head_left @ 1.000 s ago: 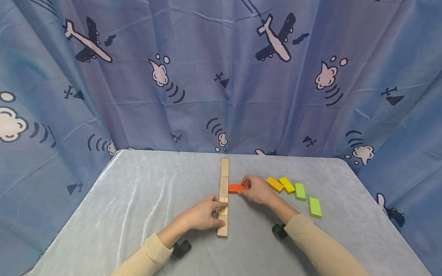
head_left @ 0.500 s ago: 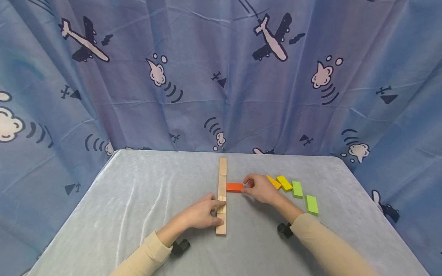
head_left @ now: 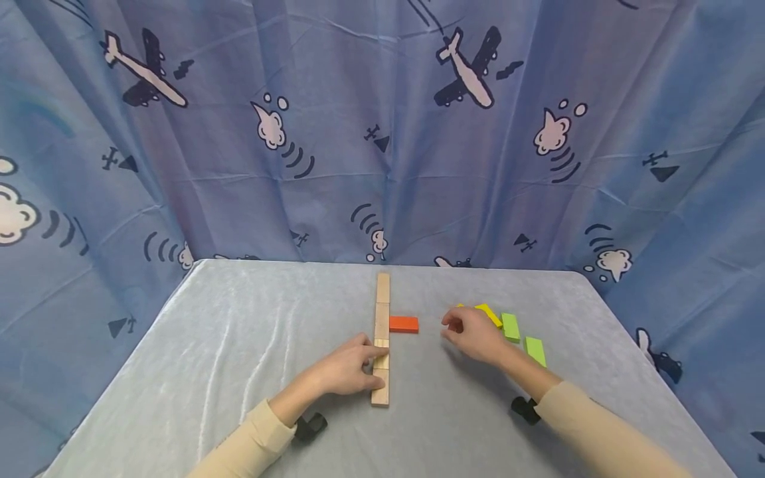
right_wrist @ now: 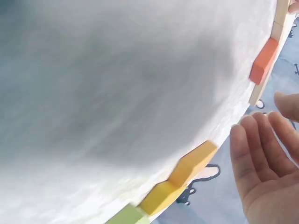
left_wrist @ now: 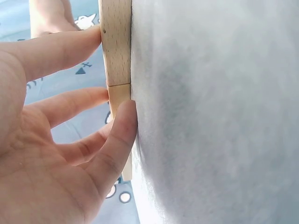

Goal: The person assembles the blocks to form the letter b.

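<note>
A straight row of plain wooden blocks (head_left: 382,322) runs away from me over the cloth. My left hand (head_left: 352,368) rests at the row's near half, index finger and thumb extended onto two of the blocks. In the left wrist view, the thumb and fingertips touch the wooden blocks (left_wrist: 117,46). A red block (head_left: 404,324) lies flat at a right angle to the row, its end right at the row's right side. To the right of it, my right hand (head_left: 478,332) is above the cloth with loosely bent fingers and holds nothing.
Beyond the right hand lie an orange-yellow block (right_wrist: 194,161), a yellow block (head_left: 489,315) and two green blocks (head_left: 510,327), partly hidden by the hand and arm in the head view. Pale grey cloth (head_left: 269,318) covers the table, with a blue airplane-print curtain (head_left: 335,133) behind.
The right hand has let go of the red block and moved right toward the yellow blocks. The red block stays against the row, and the left hand keeps its place.
</note>
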Available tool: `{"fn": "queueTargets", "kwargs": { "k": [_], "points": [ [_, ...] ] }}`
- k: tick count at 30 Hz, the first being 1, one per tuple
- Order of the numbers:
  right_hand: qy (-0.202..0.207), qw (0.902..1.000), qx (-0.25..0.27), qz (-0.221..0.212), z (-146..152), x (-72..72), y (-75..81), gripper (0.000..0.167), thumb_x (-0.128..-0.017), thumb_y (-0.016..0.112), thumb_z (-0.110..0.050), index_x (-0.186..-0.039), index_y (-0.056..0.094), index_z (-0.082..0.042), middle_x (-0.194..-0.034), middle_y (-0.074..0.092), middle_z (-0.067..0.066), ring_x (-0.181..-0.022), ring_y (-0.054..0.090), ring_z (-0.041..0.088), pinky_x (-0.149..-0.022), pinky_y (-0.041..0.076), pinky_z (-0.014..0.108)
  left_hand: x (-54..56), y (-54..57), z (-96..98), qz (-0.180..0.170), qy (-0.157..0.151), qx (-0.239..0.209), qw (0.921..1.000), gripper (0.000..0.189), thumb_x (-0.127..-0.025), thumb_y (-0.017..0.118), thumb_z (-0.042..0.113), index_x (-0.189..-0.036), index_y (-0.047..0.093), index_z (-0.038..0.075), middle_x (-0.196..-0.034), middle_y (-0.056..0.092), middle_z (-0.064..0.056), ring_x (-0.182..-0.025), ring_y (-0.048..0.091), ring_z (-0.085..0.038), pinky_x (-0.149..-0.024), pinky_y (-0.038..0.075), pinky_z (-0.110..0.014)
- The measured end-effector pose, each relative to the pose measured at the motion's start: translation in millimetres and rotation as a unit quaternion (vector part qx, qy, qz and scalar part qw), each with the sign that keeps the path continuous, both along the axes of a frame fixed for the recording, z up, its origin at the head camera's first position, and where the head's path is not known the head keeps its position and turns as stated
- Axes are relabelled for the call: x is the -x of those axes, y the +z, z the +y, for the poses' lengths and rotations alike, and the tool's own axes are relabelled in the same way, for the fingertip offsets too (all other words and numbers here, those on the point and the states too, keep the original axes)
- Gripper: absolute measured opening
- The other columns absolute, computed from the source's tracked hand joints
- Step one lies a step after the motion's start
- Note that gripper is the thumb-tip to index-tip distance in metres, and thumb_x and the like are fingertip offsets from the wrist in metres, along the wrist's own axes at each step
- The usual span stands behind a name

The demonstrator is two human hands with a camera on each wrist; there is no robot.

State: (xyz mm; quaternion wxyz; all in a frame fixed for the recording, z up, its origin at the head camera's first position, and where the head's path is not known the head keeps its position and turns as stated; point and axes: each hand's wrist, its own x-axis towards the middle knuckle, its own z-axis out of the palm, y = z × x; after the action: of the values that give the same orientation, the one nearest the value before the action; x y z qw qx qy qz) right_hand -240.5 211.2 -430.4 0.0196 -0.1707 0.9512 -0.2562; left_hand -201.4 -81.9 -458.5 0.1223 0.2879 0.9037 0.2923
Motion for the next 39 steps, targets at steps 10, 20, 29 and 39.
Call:
{"fn": "queueTargets", "kwargs": {
  "k": [10,20,29,39],
  "points": [
    [-0.019,0.9986,0.023,0.043,32.0,-4.5,-6.2,0.018,-0.090,0.073,-0.007,-0.106,0.071,0.001,-0.099,0.070,0.010,-0.088,0.064,0.023,-0.079,0.054,0.043,-1.7,1.4,-0.4,-0.007,0.000,-0.007,0.9999,0.061,-0.086,0.081,0.026,-0.140,0.061,0.005,-0.102,0.050,-0.002,-0.087,0.046,-0.012,-0.073,0.042,-0.027],
    [-0.060,0.9977,0.015,0.027,44.8,11.6,-8.4,0.028,-0.092,0.072,-0.009,-0.116,0.067,0.005,-0.109,0.067,0.019,-0.095,0.063,0.032,-0.086,0.053,0.051,-1.9,2.9,-1.0,-0.006,0.000,-0.011,0.9999,0.061,-0.086,0.081,0.025,-0.140,0.061,0.005,-0.101,0.049,-0.003,-0.086,0.046,-0.012,-0.072,0.041,-0.026],
    [-0.075,0.9970,-0.007,-0.022,41.4,27.5,-16.0,0.033,-0.091,0.074,-0.010,-0.119,0.065,0.006,-0.114,0.067,0.022,-0.102,0.063,0.034,-0.094,0.051,0.052,-2.2,3.7,-2.2,-0.013,0.002,-0.011,0.9998,0.060,-0.086,0.081,0.025,-0.140,0.062,0.006,-0.102,0.050,-0.002,-0.087,0.046,-0.012,-0.073,0.042,-0.027],
    [-0.047,0.9981,-0.017,-0.037,38.4,39.1,-16.1,0.050,-0.085,0.080,-0.013,-0.125,0.062,0.010,-0.115,0.066,0.022,-0.098,0.062,0.031,-0.090,0.051,0.050,-0.6,2.9,-1.6,-0.009,0.001,0.000,1.0000,0.060,-0.086,0.081,0.027,-0.140,0.062,0.008,-0.102,0.050,0.000,-0.087,0.047,-0.010,-0.073,0.042,-0.025]
  ]
}}
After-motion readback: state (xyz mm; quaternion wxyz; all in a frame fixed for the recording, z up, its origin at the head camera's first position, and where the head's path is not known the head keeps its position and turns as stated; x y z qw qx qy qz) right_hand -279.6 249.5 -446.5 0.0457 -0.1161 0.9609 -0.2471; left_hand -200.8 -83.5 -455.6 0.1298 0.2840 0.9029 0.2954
